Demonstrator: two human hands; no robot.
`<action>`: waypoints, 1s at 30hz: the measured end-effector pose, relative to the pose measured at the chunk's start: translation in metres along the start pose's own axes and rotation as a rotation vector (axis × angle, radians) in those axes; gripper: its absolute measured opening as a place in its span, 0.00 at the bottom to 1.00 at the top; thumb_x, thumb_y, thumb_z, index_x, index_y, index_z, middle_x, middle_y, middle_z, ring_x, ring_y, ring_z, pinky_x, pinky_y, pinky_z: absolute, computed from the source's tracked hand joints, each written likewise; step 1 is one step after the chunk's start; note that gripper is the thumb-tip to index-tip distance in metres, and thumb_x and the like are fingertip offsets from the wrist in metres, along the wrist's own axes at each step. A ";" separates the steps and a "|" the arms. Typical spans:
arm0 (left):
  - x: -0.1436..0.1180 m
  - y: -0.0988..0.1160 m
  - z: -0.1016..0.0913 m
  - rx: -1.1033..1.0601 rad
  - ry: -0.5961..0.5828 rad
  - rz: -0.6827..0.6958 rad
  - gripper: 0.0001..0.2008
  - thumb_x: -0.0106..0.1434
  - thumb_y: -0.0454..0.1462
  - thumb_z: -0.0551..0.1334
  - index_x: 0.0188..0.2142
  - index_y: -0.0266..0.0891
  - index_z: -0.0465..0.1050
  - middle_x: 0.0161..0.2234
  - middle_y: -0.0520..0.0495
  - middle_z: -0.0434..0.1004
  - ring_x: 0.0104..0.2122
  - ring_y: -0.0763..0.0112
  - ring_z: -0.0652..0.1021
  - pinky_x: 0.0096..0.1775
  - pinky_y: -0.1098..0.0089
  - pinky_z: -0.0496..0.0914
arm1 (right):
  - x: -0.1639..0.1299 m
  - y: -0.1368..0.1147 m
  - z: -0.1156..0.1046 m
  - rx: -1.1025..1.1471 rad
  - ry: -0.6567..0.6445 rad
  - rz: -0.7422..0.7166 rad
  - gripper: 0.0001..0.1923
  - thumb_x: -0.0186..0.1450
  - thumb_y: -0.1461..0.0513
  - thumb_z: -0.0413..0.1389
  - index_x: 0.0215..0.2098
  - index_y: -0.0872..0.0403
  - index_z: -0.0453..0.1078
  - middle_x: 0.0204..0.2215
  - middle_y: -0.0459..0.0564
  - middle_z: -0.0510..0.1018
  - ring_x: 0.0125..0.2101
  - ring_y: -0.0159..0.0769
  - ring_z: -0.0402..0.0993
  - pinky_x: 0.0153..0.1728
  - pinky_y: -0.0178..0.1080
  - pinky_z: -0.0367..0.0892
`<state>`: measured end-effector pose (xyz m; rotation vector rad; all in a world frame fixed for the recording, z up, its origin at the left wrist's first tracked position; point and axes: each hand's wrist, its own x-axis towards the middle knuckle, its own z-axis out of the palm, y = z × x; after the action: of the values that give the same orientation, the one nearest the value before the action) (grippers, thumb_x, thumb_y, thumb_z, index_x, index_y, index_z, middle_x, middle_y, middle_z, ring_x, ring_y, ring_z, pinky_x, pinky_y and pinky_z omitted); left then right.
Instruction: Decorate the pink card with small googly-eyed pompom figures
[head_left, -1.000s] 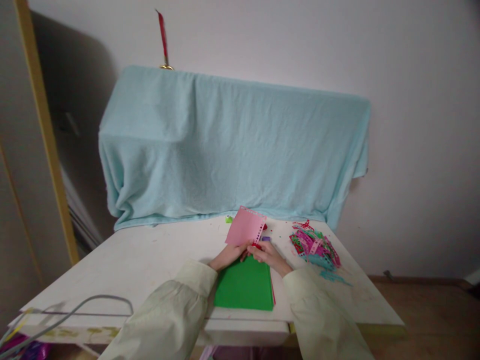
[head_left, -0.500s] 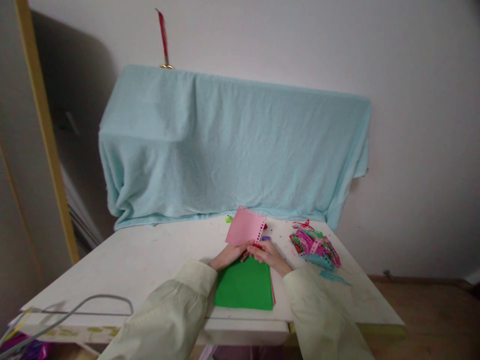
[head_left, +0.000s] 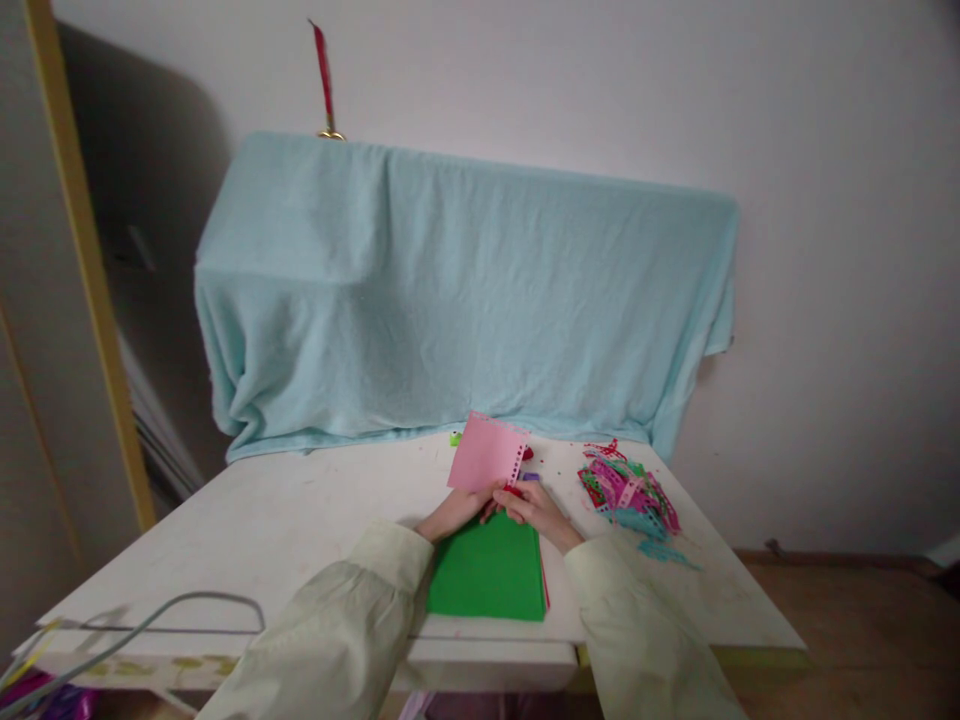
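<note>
Head view: left hand and right hand both closed in grip on pink paper sheet with punched edge, held tilted above green paper stack on white worktop; colourful paper scraps lie right.

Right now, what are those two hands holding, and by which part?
Both the left hand and right hand hold a pink paper sheet by its lower edge, above the green sheet.

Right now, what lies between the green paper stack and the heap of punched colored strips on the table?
In the head view, the right hand and its pale sleeve cross that stretch; otherwise only bare white table separates the green paper stack from the strip heap.
</note>
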<state>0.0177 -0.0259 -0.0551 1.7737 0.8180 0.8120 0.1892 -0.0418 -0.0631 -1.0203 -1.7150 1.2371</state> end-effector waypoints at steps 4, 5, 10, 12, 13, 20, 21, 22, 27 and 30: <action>0.000 -0.003 -0.001 0.027 0.028 -0.006 0.28 0.62 0.56 0.46 0.23 0.36 0.66 0.17 0.52 0.64 0.18 0.74 0.65 0.25 0.72 0.61 | 0.001 0.001 0.000 0.006 -0.017 0.033 0.23 0.58 0.45 0.55 0.29 0.58 0.71 0.14 0.40 0.61 0.15 0.24 0.54 0.16 0.32 0.46; 0.000 -0.004 -0.001 0.040 0.035 -0.006 0.28 0.62 0.57 0.46 0.24 0.36 0.67 0.17 0.52 0.64 0.18 0.74 0.65 0.24 0.72 0.60 | 0.001 0.001 0.000 0.014 -0.017 0.043 0.23 0.58 0.45 0.55 0.30 0.58 0.71 0.14 0.40 0.61 0.15 0.24 0.54 0.16 0.32 0.46; 0.001 -0.003 -0.001 0.097 0.070 -0.014 0.30 0.61 0.59 0.46 0.25 0.35 0.69 0.19 0.50 0.66 0.19 0.74 0.64 0.24 0.72 0.59 | 0.002 -0.001 0.001 0.043 -0.025 0.058 0.24 0.56 0.44 0.56 0.30 0.59 0.71 0.14 0.39 0.60 0.15 0.24 0.52 0.16 0.32 0.45; 0.001 -0.002 -0.001 0.102 0.090 -0.012 0.30 0.61 0.59 0.47 0.24 0.35 0.68 0.19 0.50 0.66 0.19 0.73 0.65 0.24 0.72 0.59 | 0.001 -0.003 0.001 0.044 -0.030 0.057 0.24 0.57 0.44 0.56 0.30 0.59 0.71 0.13 0.39 0.60 0.15 0.24 0.52 0.16 0.32 0.44; 0.001 -0.001 -0.002 0.103 0.102 -0.012 0.30 0.61 0.58 0.47 0.24 0.35 0.68 0.18 0.51 0.65 0.19 0.73 0.65 0.25 0.72 0.60 | 0.001 -0.005 0.001 0.047 -0.032 0.056 0.25 0.57 0.44 0.56 0.30 0.59 0.71 0.13 0.39 0.60 0.15 0.24 0.52 0.16 0.32 0.44; -0.004 0.011 -0.006 0.132 0.216 -0.026 0.24 0.59 0.56 0.53 0.28 0.37 0.72 0.20 0.49 0.68 0.27 0.65 0.70 0.32 0.68 0.64 | 0.001 -0.010 0.000 0.102 -0.027 0.078 0.24 0.57 0.45 0.56 0.31 0.58 0.70 0.14 0.39 0.59 0.15 0.24 0.52 0.16 0.32 0.44; -0.004 0.013 -0.006 0.125 0.229 -0.020 0.23 0.59 0.55 0.54 0.29 0.37 0.72 0.22 0.48 0.69 0.30 0.64 0.71 0.34 0.67 0.64 | 0.002 -0.010 -0.001 0.123 -0.025 0.082 0.23 0.57 0.45 0.56 0.32 0.58 0.70 0.14 0.39 0.59 0.15 0.24 0.52 0.16 0.32 0.44; -0.004 0.015 -0.006 0.115 0.239 -0.015 0.23 0.58 0.55 0.55 0.30 0.37 0.72 0.23 0.47 0.70 0.32 0.63 0.72 0.35 0.67 0.65 | 0.002 -0.009 -0.002 0.147 -0.024 0.085 0.23 0.57 0.46 0.57 0.33 0.58 0.70 0.15 0.38 0.58 0.16 0.24 0.51 0.16 0.32 0.44; -0.003 0.023 -0.004 0.079 0.258 0.005 0.21 0.58 0.53 0.57 0.33 0.37 0.71 0.25 0.46 0.71 0.35 0.61 0.72 0.37 0.66 0.65 | 0.004 -0.003 -0.005 0.326 -0.020 0.127 0.20 0.56 0.48 0.59 0.34 0.58 0.68 0.15 0.37 0.56 0.15 0.22 0.45 0.16 0.31 0.39; -0.001 0.022 -0.003 0.074 0.235 0.000 0.21 0.58 0.53 0.56 0.32 0.36 0.71 0.24 0.47 0.70 0.34 0.62 0.72 0.36 0.66 0.65 | 0.004 -0.003 -0.005 0.406 -0.021 0.135 0.19 0.57 0.49 0.59 0.35 0.57 0.67 0.14 0.36 0.55 0.14 0.22 0.43 0.16 0.30 0.38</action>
<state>0.0181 -0.0321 -0.0334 1.7638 1.0119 1.0150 0.1919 -0.0374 -0.0586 -0.8869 -1.3480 1.6070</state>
